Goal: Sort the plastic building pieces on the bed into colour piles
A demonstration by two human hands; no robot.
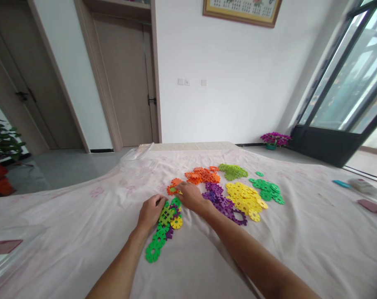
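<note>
A joined chain of notched plastic building discs [159, 238], mostly green with some purple and yellow, lies on the cloth in front of me. My left hand [150, 212] is closed at its far left side, thumb and fingers curled around its edge. My right hand [190, 196] reaches past the chain's far end, its fingers bent down and closed on orange building discs [175, 182]. Something yellow-green shows by those fingertips. Exactly how the right fingers grip is partly hidden by the hand.
Loose discs lie in colour piles: orange [202, 175], light green [233, 171], purple [221, 203], yellow [246, 197] and green [267, 190]. A clear plastic bag [135, 160] lies at the far left, a clear container [17, 249] nearer. A blue object [341, 183] sits far right.
</note>
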